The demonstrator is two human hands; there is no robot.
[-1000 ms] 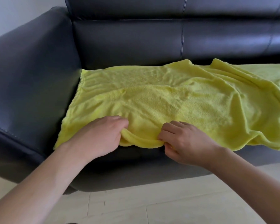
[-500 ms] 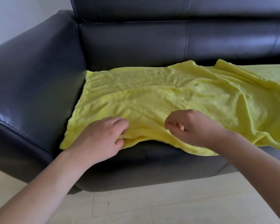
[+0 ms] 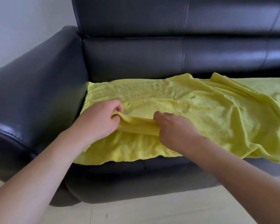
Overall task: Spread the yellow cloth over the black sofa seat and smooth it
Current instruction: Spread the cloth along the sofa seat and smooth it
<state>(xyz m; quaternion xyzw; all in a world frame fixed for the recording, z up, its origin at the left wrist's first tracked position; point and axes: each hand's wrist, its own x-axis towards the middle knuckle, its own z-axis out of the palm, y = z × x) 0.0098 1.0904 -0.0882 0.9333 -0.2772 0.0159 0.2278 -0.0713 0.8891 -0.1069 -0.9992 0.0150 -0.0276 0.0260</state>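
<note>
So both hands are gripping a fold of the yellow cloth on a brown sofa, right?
Nearly: the sofa is black, not brown, as the head view shows. Both the left hand and right hand do grip a raised fold of the yellow cloth.

A yellow cloth (image 3: 192, 110) lies across the seat of a black leather sofa (image 3: 136, 59), its left end against the armrest (image 3: 36, 88) and its near edge hanging just over the seat front. The left hand (image 3: 99, 120) and right hand (image 3: 174, 128) sit close together on the cloth's near-left part, each gripping one end of a raised fold that runs between them. Further right the cloth is rumpled in long creases. Pale floor tiles (image 3: 152, 210) show nearest.
</note>
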